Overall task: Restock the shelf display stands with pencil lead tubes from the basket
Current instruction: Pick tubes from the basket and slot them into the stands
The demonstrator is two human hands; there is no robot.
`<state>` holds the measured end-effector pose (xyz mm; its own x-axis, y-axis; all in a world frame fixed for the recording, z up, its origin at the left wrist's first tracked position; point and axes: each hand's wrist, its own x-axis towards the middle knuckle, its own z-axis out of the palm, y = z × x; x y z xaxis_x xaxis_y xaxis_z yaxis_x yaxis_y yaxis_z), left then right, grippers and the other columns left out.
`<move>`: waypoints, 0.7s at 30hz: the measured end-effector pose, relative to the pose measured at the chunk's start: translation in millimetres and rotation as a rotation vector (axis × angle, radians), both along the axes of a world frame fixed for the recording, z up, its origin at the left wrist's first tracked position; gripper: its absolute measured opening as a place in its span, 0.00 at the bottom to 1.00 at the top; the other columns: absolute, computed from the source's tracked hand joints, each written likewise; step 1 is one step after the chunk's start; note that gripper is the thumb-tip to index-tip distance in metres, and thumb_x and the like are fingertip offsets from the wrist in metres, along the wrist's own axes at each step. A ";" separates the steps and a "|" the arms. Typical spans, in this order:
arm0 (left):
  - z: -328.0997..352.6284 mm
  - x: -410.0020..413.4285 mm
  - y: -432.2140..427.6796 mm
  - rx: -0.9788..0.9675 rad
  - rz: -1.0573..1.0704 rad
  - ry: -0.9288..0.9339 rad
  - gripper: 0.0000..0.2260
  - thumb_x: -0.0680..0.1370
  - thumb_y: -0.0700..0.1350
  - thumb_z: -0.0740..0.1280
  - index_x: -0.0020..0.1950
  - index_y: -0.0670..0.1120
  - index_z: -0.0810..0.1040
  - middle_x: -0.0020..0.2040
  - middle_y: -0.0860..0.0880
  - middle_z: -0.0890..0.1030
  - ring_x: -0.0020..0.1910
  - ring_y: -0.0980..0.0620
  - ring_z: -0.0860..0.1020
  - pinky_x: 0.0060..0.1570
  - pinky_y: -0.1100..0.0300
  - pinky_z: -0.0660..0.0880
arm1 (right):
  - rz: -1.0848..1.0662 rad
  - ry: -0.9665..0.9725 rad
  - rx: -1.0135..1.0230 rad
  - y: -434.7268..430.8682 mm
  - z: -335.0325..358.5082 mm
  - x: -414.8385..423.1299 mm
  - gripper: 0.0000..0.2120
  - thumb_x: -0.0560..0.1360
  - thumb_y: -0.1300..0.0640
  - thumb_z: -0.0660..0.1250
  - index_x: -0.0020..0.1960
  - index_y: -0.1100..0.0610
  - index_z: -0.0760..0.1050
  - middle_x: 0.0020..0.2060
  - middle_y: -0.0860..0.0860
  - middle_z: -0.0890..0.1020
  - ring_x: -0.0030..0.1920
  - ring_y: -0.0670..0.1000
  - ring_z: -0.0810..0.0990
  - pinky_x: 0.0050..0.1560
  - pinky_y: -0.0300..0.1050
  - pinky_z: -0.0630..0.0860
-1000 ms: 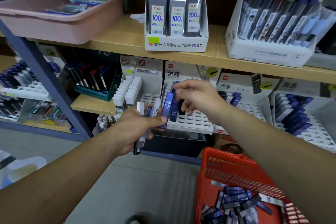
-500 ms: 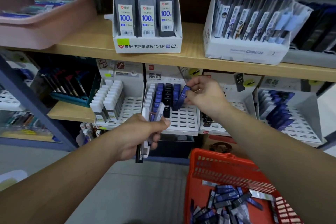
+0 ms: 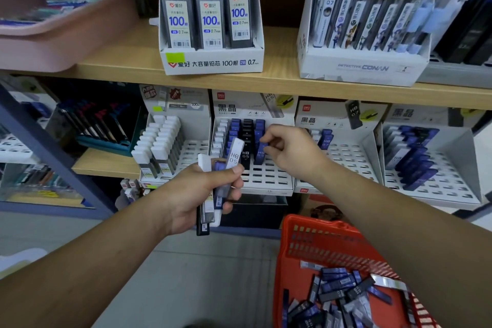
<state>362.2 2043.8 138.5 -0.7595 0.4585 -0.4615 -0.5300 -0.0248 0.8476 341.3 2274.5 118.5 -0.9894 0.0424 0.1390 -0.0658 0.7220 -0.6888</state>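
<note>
Pinches with the right grip [image 3: 291, 152] the top of a blue lead tube [image 3: 260, 154] marked HB 0.5, thumb and forefinger curled on its cap. Has that tube upright in the middle display stand [image 3: 269, 180], at the front of its right-hand column, just beside a black tube [image 3: 246, 157]. Clutches in the left grip [image 3: 197, 194] a bunch of lead tubes [image 3: 226, 176], fingers wrapped round them and thumb laid across the front. Shows among them a clear one marked HB 0.5, a blue one and a white-capped one, fanned upward in front of the middle display stand's left side.

Just left of the middle display stand, a white-capped tube stand [image 3: 186, 152] with two rows filled. Just right of it, the HB 0.7 stand [image 3: 348, 160] with a few blue tubes at the back; further right, a fourth stand [image 3: 447, 184] part-filled with blue tubes.

Below and to the right of the middle display stand, near the floor, a red basket [image 3: 316, 237] with loose tubes [image 3: 338, 285] heaped in its bottom.

Above the middle display stand, a wooden shelf [image 3: 279, 80], carrying a box of 100-lead packs [image 3: 213, 62] directly overhead, a Conan box [image 3: 367, 68] up to the right and a pink tray [image 3: 61, 37] up to the left.
</note>
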 end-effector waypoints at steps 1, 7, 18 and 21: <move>1.4 0.9 0.0 -0.014 0.004 0.010 0.14 0.77 0.44 0.75 0.59 0.38 0.81 0.40 0.45 0.81 0.34 0.51 0.77 0.33 0.58 0.73 | -0.008 -0.001 -0.002 -0.2 -0.3 0.9 0.07 0.78 0.64 0.71 0.51 0.53 0.83 0.40 0.41 0.79 0.40 0.40 0.79 0.47 0.37 0.75; 1.1 1.5 -1.6 -0.098 -0.014 0.105 0.08 0.78 0.44 0.76 0.48 0.41 0.80 0.36 0.45 0.80 0.31 0.51 0.73 0.32 0.57 0.70 | -0.013 -0.077 -0.335 -19.2 33.8 8.8 0.03 0.79 0.57 0.72 0.51 0.55 0.84 0.38 0.53 0.83 0.35 0.46 0.79 0.39 0.43 0.76; -0.7 6.6 10.8 -0.273 -0.071 0.190 0.13 0.78 0.50 0.76 0.45 0.41 0.81 0.35 0.45 0.79 0.30 0.51 0.72 0.29 0.57 0.69 | -0.017 -0.346 -0.922 -10.5 55.6 22.4 0.08 0.77 0.71 0.70 0.56 0.65 0.77 0.41 0.62 0.85 0.40 0.57 0.86 0.43 0.49 0.85; -5.1 3.1 13.8 -0.318 -0.034 0.143 0.11 0.79 0.46 0.74 0.41 0.42 0.80 0.34 0.44 0.77 0.28 0.50 0.71 0.29 0.58 0.67 | -0.252 -0.151 -0.739 10.7 56.5 17.5 0.06 0.77 0.69 0.71 0.52 0.62 0.78 0.45 0.61 0.86 0.40 0.56 0.85 0.41 0.50 0.82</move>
